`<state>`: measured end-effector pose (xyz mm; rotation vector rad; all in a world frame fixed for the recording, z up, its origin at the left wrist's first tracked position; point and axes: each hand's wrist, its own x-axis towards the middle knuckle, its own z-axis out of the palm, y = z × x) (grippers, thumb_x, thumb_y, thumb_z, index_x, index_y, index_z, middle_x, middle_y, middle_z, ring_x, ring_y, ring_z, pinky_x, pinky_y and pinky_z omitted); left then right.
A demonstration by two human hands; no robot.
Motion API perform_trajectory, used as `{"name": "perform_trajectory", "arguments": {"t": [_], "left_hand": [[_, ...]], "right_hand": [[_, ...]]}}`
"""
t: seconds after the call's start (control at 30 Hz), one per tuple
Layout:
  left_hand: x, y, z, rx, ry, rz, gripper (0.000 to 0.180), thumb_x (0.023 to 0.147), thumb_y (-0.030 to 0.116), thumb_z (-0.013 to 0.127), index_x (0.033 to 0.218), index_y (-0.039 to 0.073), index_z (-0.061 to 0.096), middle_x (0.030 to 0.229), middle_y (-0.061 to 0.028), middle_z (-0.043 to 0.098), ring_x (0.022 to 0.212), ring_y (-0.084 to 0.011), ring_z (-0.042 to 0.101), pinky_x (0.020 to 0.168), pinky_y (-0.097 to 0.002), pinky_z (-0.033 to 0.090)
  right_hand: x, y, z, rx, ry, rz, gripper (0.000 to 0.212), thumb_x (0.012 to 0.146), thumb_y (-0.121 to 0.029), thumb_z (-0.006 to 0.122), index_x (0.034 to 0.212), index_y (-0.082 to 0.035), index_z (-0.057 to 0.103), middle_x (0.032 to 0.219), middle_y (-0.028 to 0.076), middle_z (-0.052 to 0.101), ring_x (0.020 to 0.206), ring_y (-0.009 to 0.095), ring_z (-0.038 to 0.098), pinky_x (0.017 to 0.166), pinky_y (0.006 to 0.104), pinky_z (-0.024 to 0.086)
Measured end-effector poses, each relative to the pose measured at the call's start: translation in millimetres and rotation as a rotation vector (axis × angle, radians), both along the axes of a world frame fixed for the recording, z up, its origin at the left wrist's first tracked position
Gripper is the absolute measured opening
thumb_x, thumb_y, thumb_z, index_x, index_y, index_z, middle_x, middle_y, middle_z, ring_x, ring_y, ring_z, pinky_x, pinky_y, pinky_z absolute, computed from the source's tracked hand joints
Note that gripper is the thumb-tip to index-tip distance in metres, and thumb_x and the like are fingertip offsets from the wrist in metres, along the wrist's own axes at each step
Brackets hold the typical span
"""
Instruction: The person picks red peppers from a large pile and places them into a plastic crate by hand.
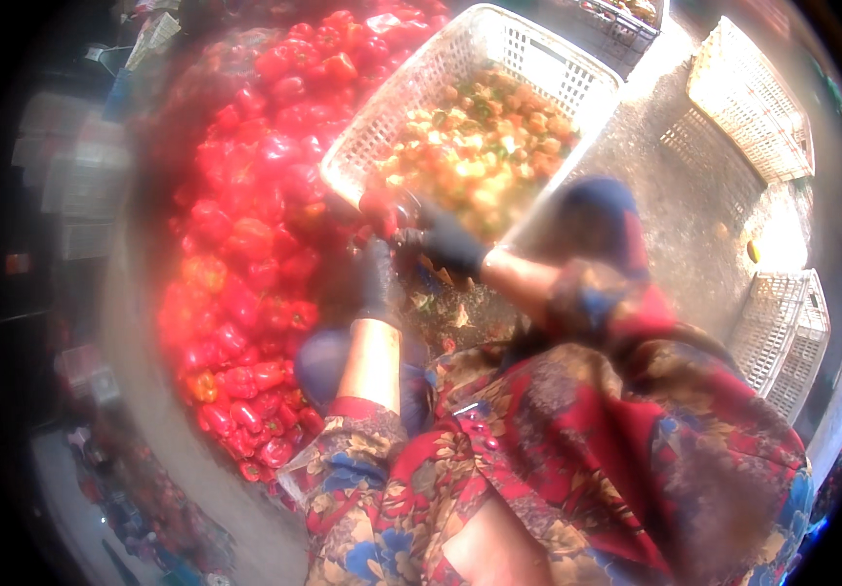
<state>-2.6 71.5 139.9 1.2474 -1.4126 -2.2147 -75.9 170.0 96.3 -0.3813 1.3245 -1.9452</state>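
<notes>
Both my hands wear dark gloves and meet just below the near left corner of a white plastic crate (343,161). My left hand (374,278) is closed around the underside of a red bell pepper (382,209). Against the pepper's right side, my right hand (448,242) has its fingers curled in; glare and blur hide what they grip. In the crate lies a heap of small yellow-green and orange pieces (484,142), which look like pepper cores. To the left of my hands spreads a large pile of red bell peppers (250,239).
Two white crates, one tipped (753,103) and one lower down (782,337), are on the concrete floor at the right. A dark crate (621,29) stands at the far edge. Bits of plant waste (455,313) lie between my knees.
</notes>
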Motion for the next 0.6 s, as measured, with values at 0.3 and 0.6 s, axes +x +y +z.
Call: {"name": "perform_trajectory", "arguments": {"t": [0.3, 0.6], "left_hand": [[9.6, -13.5, -60.7, -0.180, -0.024, 0.040, 0.032, 0.094, 0.033, 0.048, 0.108, 0.006, 0.058, 0.083, -0.0035, 0.061, 0.065, -0.0090, 0.056, 0.057, -0.0254, 0.047], [2.1, -6.6, -50.0, -0.298, -0.142, -0.089, 0.050, 0.096, 0.042, 0.050, 0.120, -0.002, 0.056, 0.099, -0.0109, 0.065, 0.086, -0.0160, 0.064, 0.069, -0.0310, 0.051]], "right_hand": [[-12.8, -8.6, -10.9, 0.602, 0.186, 0.173, 0.030, 0.089, -0.018, 0.063, 0.116, -0.006, 0.062, 0.086, 0.014, 0.069, 0.068, 0.022, 0.067, 0.055, 0.0344, 0.052], [-6.8, -9.8, 4.1, 0.282, -0.171, 0.012, 0.044, 0.081, -0.029, 0.073, 0.114, -0.001, 0.061, 0.101, 0.014, 0.067, 0.076, 0.020, 0.068, 0.058, 0.0346, 0.054]]}}
